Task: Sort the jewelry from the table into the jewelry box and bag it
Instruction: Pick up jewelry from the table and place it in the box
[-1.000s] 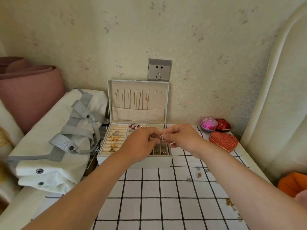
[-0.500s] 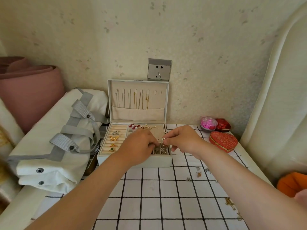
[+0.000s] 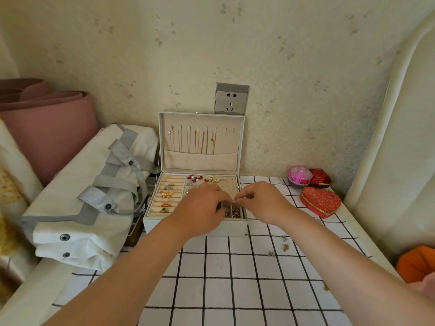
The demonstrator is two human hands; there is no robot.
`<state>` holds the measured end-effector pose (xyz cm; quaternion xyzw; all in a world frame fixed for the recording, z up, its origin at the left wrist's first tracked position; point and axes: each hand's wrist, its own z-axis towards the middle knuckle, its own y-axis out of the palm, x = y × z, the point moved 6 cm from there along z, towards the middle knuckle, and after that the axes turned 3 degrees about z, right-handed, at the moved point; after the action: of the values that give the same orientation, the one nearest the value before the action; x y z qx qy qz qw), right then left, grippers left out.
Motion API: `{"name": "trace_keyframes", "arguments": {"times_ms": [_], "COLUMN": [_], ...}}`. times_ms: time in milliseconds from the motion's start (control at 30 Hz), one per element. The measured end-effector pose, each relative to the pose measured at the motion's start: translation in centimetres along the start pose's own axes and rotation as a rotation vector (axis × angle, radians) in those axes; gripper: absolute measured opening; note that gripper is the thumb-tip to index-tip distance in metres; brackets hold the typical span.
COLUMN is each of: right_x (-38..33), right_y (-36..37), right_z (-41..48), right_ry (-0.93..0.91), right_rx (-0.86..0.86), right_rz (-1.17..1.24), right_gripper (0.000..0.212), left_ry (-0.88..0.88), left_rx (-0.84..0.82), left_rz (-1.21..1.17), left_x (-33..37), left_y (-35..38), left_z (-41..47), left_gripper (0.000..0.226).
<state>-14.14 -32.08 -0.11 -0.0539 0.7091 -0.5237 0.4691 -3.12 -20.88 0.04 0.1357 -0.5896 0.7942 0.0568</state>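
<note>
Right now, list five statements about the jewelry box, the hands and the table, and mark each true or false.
1. The jewelry box has its lid standing open, with gold chains hanging inside it. True.
2. The heart-shaped red box lies left of the jewelry box. False: it lies to its right, on the checked cloth.
3. The right hand pinches a small piece over the box's front right compartments. True.
4. The white bag sits on the checked cloth in front of the box. False: it lies to the box's left.
5. All jewelry is off the cloth. False: small pieces lie on it.
</note>
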Motion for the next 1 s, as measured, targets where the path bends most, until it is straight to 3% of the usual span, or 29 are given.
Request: {"name": "trace_keyframes", "arguments": {"times_ms": [267, 433, 633, 833, 1000], "right_x": [-1.1, -2.1, -2.3, -2.6, -2.3], "right_y": [-0.1, -0.1, -0.8, 0.4, -0.1], "right_z": [-1.8, -2.0, -2.5, -2.8, -2.7], "right_ry": [-0.128, -0.273, -0.298, -0.341, -0.303], "right_rx": [-0.122, -0.077, -0.068, -0.116, -0.034], "right_rz": [-0.179, -0.406, -0.355, -0.506, -0.398], "right_gripper": [0.020, 0.025, 0.023, 0.033, 0.028], "left_ry": [0.015, 0.018, -0.001, -0.002, 0.007], "left_rx": [-0.021, -0.058, -0.063, -0.055, -0.041], "left_rz": [0.051, 0.092, 0.082, 0.108, 0.121], "left_x": [0.2, 0.3, 0.2, 0.2, 0.2], "left_y": [-0.2, -0.2, 0.0, 0.2, 0.2], "left_z": [-0.2, -0.4, -0.5, -0.4, -0.3], "left_gripper": [0.026, 0.027, 0.028, 0.029, 0.029]}}
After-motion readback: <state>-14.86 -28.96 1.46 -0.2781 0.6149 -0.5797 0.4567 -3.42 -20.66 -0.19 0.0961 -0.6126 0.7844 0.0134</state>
